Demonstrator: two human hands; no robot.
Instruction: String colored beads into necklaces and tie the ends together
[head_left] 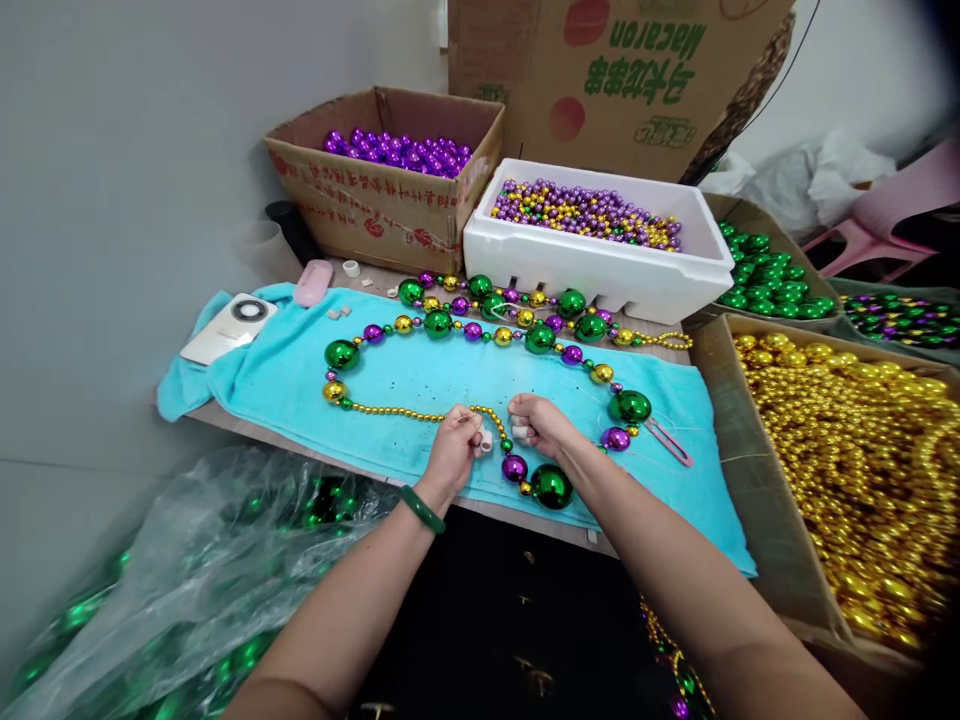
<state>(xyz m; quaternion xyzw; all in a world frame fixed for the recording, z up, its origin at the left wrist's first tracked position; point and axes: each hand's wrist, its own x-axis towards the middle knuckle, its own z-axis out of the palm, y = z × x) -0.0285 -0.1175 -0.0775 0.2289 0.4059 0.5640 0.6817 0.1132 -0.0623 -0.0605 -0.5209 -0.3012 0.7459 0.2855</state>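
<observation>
My left hand (456, 442) is closed in a pinch beside the strand of small gold beads (397, 411), with white wrapping on a finger. Just to its right, my right hand (537, 424) is pinched too, its fingers also wrapped in white. Whatever lies between the fingertips is too small to make out. The gold strand belongs to a necklace of green, purple and gold beads (438, 324), looped on a turquoise towel (420, 370). A large green bead (551, 486) rests below my right hand. Near the right end lie a pink needle threader-like loop (669, 441) and thin pale thread.
Another bead strand (571, 303) lies behind the loop. Beyond stand a carton (360, 208) of purple beads and a white foam box (592, 268) of mixed beads. A carton of gold beads (862, 470) borders the right side. A white device (229, 330) sits left.
</observation>
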